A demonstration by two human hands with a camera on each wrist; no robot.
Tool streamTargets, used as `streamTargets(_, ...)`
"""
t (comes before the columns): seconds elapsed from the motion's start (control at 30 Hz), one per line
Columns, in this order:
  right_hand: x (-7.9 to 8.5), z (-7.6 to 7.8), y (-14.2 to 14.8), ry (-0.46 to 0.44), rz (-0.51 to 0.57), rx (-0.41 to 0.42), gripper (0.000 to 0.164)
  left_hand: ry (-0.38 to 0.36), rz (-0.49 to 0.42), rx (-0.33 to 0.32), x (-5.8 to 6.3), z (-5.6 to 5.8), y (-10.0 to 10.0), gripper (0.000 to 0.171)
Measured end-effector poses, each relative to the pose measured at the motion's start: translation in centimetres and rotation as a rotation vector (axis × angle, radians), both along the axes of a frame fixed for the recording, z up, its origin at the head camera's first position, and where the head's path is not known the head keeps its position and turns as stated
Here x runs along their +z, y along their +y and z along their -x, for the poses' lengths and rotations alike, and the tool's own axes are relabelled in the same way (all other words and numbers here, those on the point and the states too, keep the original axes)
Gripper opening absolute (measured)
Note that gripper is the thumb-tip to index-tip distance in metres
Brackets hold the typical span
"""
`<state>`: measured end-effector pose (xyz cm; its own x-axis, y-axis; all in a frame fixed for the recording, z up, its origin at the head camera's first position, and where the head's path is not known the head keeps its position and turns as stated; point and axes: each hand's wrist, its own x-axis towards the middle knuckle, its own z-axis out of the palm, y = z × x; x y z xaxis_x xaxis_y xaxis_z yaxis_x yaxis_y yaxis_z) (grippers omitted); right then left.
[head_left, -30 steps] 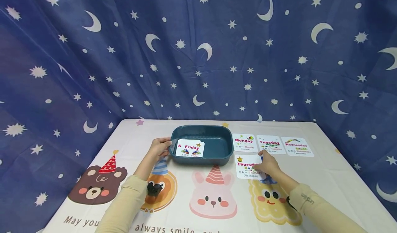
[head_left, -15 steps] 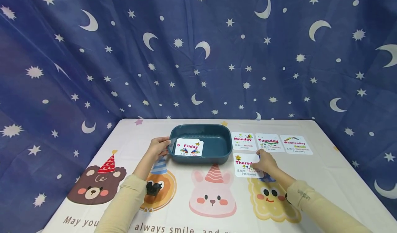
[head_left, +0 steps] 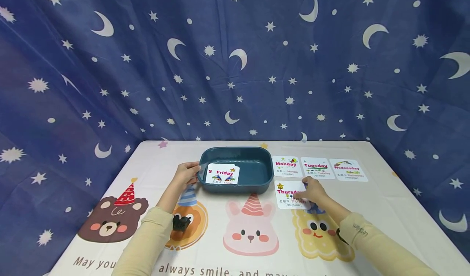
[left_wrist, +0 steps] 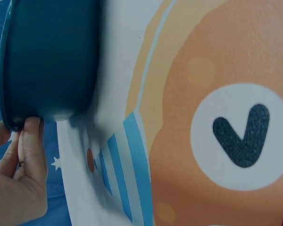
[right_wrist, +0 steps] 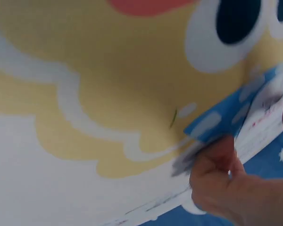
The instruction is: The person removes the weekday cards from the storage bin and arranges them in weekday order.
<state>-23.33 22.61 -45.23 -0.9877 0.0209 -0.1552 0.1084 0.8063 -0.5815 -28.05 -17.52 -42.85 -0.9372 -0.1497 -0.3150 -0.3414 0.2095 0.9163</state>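
Observation:
In the head view my left hand (head_left: pixel 186 174) pinches the left end of a dark teal plastic tub (head_left: pixel 257 173); the left wrist view shows thumb and fingers on its rim (left_wrist: pixel 2 94). Inside the tub lie overlapping word cards, a Friday card (head_left: pixel 222 174) among them. My right hand (head_left: pixel 316 192) holds the right side of a white Thursday card (head_left: pixel 286 200), thumb over its printed face, which is partly covered. The right wrist view has those fingers (right_wrist: pixel 212 165) curled at the card's edge, dim and blurred.
Behind the Thursday card a row holds a Monday card (head_left: pixel 286 168), a Tuesday card (head_left: pixel 316 170) and a Wednesday card (head_left: pixel 349 171). The tablecloth (head_left: pixel 205 257) has printed cartoon animals. A blue moon-and-star curtain (head_left: pixel 198 84) hangs along the back and sides.
The head view has drifted slightly, so everything sits a little further left. The right hand keeps to the Thursday card and the left hand to the tub.

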Motion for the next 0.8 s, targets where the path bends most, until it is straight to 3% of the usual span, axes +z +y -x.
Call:
streamTargets(0.17,0.3,0.3,0.6,-0.073,0.152,-0.032,0.070,-0.005,-0.002,0.005,0.0,0.2,-0.1,0.038)
streamTargets(0.47,0.6,0.3,1.0,-0.128,0.267,-0.106,0.062,-0.007,-0.009,0.006,0.0,0.2,-0.2,0.037)
streamTargets(0.8,1.1,-0.1,0.9,-0.076,0.377,-0.168,0.047,-0.016,-0.005,0.015,-0.1,0.2,-0.1,0.037)
